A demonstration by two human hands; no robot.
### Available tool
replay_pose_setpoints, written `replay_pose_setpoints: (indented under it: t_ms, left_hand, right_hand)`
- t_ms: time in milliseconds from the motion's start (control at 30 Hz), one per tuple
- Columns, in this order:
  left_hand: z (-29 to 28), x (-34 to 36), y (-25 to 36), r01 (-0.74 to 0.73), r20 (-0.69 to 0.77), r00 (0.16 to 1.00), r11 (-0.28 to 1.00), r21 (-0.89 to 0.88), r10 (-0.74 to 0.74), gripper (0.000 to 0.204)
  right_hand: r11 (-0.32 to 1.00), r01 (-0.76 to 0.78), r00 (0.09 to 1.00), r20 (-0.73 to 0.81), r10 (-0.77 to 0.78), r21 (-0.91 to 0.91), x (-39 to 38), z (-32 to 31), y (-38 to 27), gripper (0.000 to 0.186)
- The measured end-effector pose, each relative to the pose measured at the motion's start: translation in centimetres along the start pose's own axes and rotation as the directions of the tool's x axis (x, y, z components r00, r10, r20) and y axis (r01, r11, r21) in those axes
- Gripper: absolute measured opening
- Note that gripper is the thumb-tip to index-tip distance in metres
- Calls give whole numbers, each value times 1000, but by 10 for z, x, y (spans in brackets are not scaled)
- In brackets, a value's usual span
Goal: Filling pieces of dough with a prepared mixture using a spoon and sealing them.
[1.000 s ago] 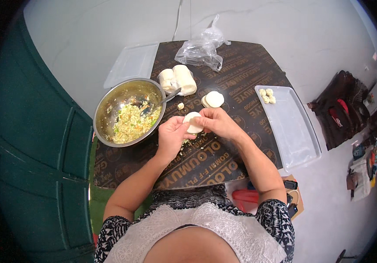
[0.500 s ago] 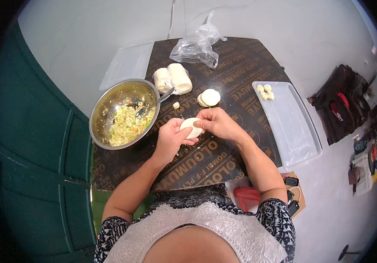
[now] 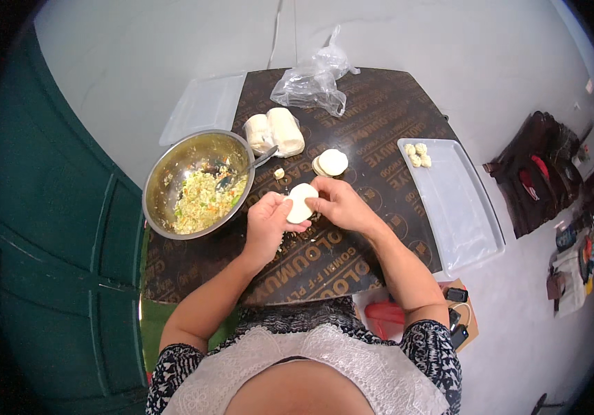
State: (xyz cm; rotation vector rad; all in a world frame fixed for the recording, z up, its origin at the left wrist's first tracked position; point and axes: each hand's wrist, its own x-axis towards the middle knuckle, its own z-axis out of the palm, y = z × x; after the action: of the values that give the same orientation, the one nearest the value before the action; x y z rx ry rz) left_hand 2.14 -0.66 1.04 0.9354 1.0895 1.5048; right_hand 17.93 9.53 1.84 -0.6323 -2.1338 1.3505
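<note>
At my far left a steel bowl (image 3: 197, 181) of chopped yellow-green filling sits on the dark board (image 3: 380, 124), a spoon (image 3: 247, 169) leaning in it, with wrapped stacks of dough rounds (image 3: 276, 133) just beyond its rim. My left hand (image 3: 267, 223) and right hand (image 3: 336, 203) meet over the board, fingers pinched on one round dumpling wrapper (image 3: 301, 203) held between them. Behind it lie loose wrappers (image 3: 331, 163) and a crumpled plastic bag (image 3: 313, 81); at right, a white tray (image 3: 459, 214) carries a few folded dumplings (image 3: 417, 154).
</note>
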Motion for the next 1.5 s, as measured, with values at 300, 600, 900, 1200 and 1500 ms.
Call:
replay_pose_setpoints:
  t_ms: [300,600,900,1200,1500]
  left_hand:
    - [3,3,-2,-34,17,999,999,15,33,14]
    - [3,0,9,140,142,982,985,-101,-125,18]
    - [0,3,5,151,118,983,986,-72,-142,21]
    - [1,-4,7,146,189,971,989,15,-146,18]
    - [-11,-38,56,-147,116,985,971,187,127,17]
  right_hand:
    - [999,1,998,-68,1,37,1,-3,1,16]
    - [993,94,994,-62,-89,69,1,-1,2,17]
    - [986,-60,998,-4,61,157,-2,-9,0,13]
    - [998,45,986,156,-53,51,-1,-9,-11,17]
    - [911,-120,988,-40,148,395,58,31,-27,32]
